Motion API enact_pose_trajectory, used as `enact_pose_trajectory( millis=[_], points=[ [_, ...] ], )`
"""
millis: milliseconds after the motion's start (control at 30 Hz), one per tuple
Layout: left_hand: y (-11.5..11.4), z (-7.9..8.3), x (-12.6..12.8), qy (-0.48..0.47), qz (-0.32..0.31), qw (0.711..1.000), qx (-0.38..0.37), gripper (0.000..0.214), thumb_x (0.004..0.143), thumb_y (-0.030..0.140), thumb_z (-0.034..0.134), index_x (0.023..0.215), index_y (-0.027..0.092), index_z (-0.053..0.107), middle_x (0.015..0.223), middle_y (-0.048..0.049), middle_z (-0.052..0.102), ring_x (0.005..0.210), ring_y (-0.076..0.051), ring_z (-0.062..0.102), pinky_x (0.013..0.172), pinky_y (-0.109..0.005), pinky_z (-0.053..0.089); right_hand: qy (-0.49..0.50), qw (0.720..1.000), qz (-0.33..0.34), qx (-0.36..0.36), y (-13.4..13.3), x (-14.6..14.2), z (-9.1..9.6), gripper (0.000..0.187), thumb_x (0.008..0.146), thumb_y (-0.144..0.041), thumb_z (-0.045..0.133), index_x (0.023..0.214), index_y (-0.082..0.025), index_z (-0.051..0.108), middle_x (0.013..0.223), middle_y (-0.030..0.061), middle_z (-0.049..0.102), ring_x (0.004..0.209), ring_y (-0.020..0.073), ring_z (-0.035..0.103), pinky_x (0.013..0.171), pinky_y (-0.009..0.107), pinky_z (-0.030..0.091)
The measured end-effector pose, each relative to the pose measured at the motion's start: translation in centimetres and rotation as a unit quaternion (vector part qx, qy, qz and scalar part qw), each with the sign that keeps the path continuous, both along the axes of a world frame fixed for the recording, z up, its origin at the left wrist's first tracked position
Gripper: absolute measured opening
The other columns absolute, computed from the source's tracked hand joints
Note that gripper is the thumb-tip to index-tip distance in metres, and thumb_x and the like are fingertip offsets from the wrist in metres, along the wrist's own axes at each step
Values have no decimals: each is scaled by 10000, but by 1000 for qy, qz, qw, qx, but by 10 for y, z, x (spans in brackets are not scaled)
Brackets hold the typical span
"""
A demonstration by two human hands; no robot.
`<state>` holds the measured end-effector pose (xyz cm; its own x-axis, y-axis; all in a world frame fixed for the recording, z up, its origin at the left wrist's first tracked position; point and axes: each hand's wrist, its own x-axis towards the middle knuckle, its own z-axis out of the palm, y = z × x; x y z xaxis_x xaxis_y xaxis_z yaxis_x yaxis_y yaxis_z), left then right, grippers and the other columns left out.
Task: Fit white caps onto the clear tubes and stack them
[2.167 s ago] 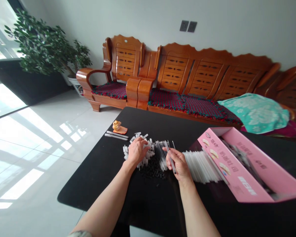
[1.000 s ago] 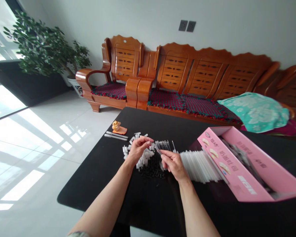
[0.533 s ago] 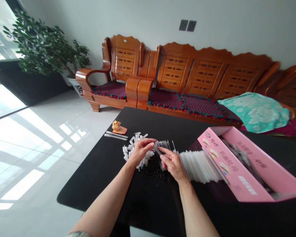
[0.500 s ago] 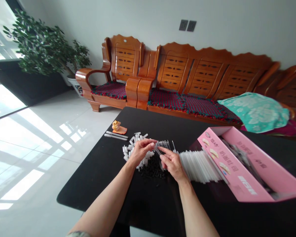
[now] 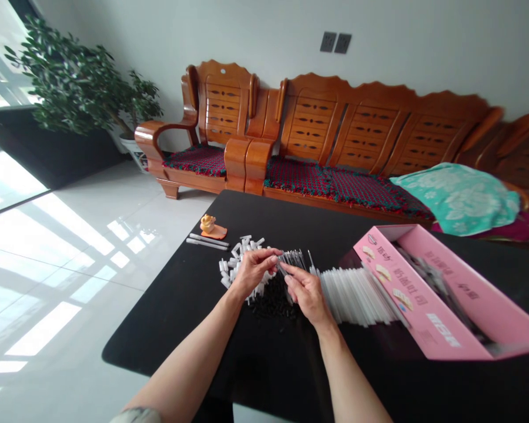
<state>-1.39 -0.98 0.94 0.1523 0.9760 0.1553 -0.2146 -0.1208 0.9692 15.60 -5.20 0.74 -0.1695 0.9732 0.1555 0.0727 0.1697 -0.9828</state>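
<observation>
R hand [image 5: 306,289] grips translucent plastic pen [image 5: 282,269], tilted btwn hands nr metal-tipped refills [image 5: 297,258]; L hand [image 5: 253,271] pinches its end. Tubular wht caps [image 5: 233,263], stubby blk plugs [image 5: 273,304] heaped; frosted tubes [image 5: 355,295] rowed by pink cardbd box [image 5: 417,308].

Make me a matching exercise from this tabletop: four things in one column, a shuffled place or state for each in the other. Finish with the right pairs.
Things:
1. White caps
2. Translucent tubes
3. Orange figurine
4. Pink box

Places and states:
A. beside two pale sticks
B. open on top
C. heaped around the left hand
D. lined up in a row, just right of the right hand

Pairs: 1-C, 2-D, 3-A, 4-B
</observation>
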Motion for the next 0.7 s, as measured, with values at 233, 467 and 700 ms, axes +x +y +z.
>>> enact_pose_trajectory(
  millis=[233, 467, 700],
  points=[
    [-3, 4, 2, -22, -15, 999, 19, 342, 804, 405, 693, 985, 116, 728, 633, -12, 609, 554, -101, 541, 572, -234, 455, 174, 970, 37, -165, -1, 1, 3, 435, 821, -355, 672, 1202, -146, 647, 432, -84, 457, 331, 29, 251, 297, 143, 159],
    [-4, 1, 6, -1, -17, 999, 47, 335, 831, 401, 662, 1006, 124, 733, 652, -21, 604, 568, -104, 549, 589, -236, 463, 226, 945, 67, -228, 3, 8, 1, 416, 782, -341, 725, 1146, -147, 666, 433, -77, 492, 300, 16, 245, 291, 137, 150],
    [7, 4, -17, 6, 103, 992, 69, 376, 854, 379, 617, 1136, 143, 697, 673, -12, 592, 598, -103, 518, 590, -223, 431, 168, 977, 11, -132, 5, 7, 5, 463, 850, -460, 620, 1172, -129, 646, 646, 41, 683, 400, 104, 557, 334, 179, 353]
  ],
)
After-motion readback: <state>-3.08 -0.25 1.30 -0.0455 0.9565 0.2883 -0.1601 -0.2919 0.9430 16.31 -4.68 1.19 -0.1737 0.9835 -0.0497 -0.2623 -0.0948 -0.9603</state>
